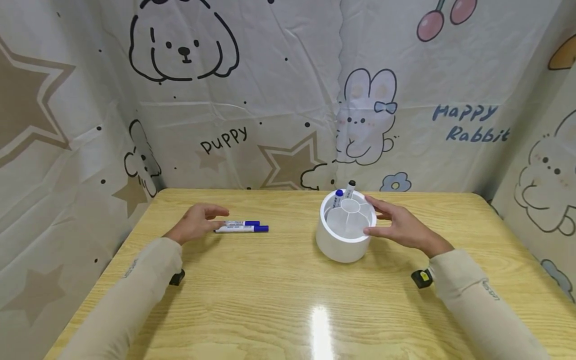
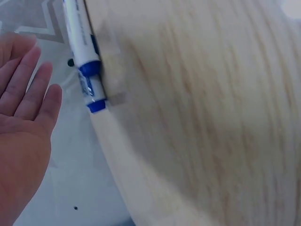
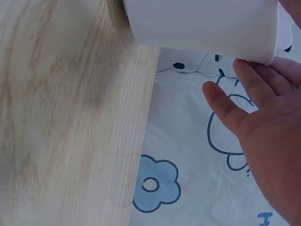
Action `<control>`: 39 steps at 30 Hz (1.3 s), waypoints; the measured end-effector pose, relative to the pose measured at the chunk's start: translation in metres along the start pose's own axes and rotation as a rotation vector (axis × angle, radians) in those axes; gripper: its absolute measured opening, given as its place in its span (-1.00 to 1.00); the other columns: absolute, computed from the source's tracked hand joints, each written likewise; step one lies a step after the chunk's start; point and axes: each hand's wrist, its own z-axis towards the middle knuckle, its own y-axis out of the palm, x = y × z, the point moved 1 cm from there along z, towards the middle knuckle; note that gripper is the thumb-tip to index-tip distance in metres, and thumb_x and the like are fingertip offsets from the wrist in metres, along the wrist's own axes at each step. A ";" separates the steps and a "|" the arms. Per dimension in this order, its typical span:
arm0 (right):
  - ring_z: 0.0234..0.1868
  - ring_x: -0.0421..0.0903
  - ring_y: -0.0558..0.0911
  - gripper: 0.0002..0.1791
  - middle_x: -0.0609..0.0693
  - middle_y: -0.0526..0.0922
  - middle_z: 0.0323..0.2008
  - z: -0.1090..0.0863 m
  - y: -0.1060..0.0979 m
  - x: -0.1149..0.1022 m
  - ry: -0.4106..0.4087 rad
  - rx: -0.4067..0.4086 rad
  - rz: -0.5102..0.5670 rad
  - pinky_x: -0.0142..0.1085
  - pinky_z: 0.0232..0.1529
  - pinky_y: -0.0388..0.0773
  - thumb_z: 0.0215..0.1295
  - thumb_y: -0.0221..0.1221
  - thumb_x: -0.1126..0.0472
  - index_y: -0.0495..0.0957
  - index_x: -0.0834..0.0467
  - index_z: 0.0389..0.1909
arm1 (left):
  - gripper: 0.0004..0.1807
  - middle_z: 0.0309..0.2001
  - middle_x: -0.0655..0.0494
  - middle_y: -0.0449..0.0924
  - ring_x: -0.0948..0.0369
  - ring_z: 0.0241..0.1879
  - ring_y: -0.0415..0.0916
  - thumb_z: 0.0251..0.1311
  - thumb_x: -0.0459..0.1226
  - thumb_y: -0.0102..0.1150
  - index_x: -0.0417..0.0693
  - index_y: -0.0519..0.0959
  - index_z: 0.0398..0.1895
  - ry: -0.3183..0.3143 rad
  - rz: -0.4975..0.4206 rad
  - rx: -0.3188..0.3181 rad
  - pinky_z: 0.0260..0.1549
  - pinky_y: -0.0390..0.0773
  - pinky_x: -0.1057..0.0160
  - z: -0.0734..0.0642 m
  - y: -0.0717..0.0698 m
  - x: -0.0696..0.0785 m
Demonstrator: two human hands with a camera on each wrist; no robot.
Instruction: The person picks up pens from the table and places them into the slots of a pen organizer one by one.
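Two white markers with blue caps lie side by side at the left of the table. My left hand is at their near-left end, fingers loosely extended; in the left wrist view a gap shows between that hand and the markers. A round white pen holder with several compartments stands right of centre. One blue-capped marker and one black-capped marker stand in its back compartments. My right hand touches the holder's right rim with spread fingers. In the right wrist view, fingertips meet the holder's edge.
The wooden table ends at a back edge against a printed cloth. Cloth also hangs at the left and right sides. A black device is at the right wrist, another at the left.
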 end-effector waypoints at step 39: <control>0.39 0.30 0.32 -0.07 0.25 0.18 0.49 -0.001 -0.002 0.000 -0.045 0.044 0.019 0.20 0.29 0.35 0.29 0.37 0.09 0.09 0.27 0.53 | -0.66 0.08 -0.32 0.59 -0.18 0.14 0.49 0.22 -0.65 0.10 -0.40 0.62 0.06 -0.097 0.174 0.037 0.13 0.49 -0.14 0.002 0.003 -0.025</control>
